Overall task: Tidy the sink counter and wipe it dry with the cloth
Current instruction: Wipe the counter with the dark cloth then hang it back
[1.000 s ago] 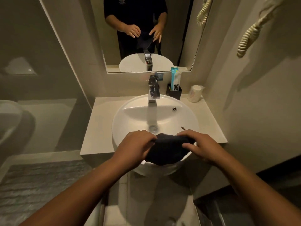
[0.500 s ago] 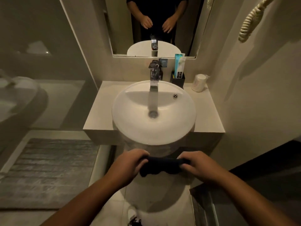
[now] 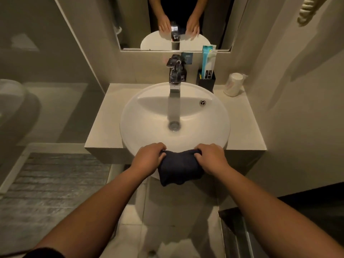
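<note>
At the near rim of the basin (image 3: 149,131), both hands bunch a dark cloth (image 3: 179,167) between them. Left hand (image 3: 149,157) curls its grip tight on the cloth's left end; right hand (image 3: 211,158) does the same on the right end, fingers folded in, thumbs tucked into the fabric. Cloth hangs over the basin's front edge and sags below it; its upper fold is partly hidden under the knuckles, so can't tell how far it reaches onto the rim.

Hard to make out: light is dim, and the faucet (image 3: 175,75) throws a long shadow down to the drain (image 3: 174,125). Mirror (image 3: 175,23) is cut off at the top, showing only reflected forearms and hands. A coiled cord (image 3: 307,10) at top right is clipped by the frame.

Edges and room: bench (image 3: 104,123) has a bare strip left of the basin, w/ a sharp front edge. Right strip is narrower, hemmed by the side wall; a black holder w/ a tube (image 3: 206,79) and a wrapped white cup (image 3: 233,84) sit at its back corner, near each other, not touching. Floor mat (image 3: 46,183) lies below left.
</note>
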A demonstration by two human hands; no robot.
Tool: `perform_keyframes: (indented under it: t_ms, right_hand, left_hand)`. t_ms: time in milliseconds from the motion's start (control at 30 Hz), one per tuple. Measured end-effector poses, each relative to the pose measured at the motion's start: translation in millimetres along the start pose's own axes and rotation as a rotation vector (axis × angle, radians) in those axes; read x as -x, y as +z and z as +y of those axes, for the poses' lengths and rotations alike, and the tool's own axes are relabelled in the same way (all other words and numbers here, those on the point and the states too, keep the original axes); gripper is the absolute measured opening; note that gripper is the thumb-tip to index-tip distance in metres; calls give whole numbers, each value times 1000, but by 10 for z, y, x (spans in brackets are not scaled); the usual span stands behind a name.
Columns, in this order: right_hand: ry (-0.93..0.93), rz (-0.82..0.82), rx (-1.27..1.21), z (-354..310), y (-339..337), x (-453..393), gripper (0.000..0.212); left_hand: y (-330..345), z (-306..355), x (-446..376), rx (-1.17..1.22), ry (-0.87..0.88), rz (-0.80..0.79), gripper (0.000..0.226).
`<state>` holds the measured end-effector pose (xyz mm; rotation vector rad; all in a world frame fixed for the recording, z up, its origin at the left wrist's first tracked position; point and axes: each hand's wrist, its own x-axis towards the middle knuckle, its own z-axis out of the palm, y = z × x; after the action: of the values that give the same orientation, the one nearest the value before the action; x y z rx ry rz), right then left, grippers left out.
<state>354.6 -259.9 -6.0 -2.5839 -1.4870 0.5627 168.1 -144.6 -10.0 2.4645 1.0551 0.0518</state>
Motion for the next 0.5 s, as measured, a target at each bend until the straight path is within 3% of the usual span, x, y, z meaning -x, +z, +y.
perform_keyframes:
  t_ms: [267,367,500]
  right_hand:
    - [58,-22,-21,-38,69,-58,28]
    - [59,27,-33,-39,82,-28,41]
    - [-239,85,14,50,147,172,62]
  left_hand:
    - [-13,-112,-175,-19,-45,-74,25]
    - [-38,-35,-121,-40,-47,-52,33]
    - [115,108,211,-159,246,17,49]
